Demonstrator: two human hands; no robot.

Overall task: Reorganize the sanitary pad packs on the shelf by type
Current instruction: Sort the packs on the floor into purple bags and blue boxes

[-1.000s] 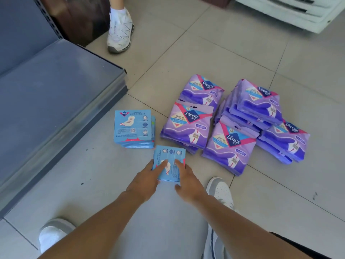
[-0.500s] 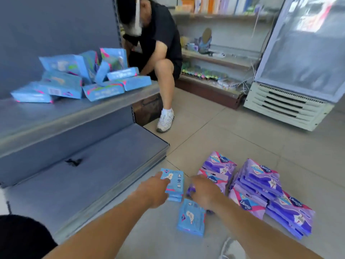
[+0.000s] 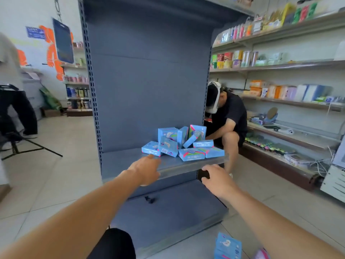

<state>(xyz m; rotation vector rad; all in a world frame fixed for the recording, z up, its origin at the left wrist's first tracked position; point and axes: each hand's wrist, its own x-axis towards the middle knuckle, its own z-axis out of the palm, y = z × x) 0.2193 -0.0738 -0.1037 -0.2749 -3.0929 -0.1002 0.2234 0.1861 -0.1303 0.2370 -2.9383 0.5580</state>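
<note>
Several blue sanitary pad packs lie in a loose jumble on the right half of the grey middle shelf, some flat and some leaning. My left hand reaches over the shelf's front edge, fingers extended, its fingertips just short of the leftmost blue pack; it holds nothing. My right hand hovers below the shelf's right front corner, fingers apart and empty. Another blue pack lies on the floor at the bottom right, next to a purple pack's corner.
The grey bottom shelf juts out below, with a small dark object on it. A crouching person in black is just right of the shelving unit. Stocked wall shelves run along the right; a tripod stands at left.
My view has swung up from the floor packs to the shelf. Both hands have left the blue packs on the floor and now reach toward the middle shelf, empty.
</note>
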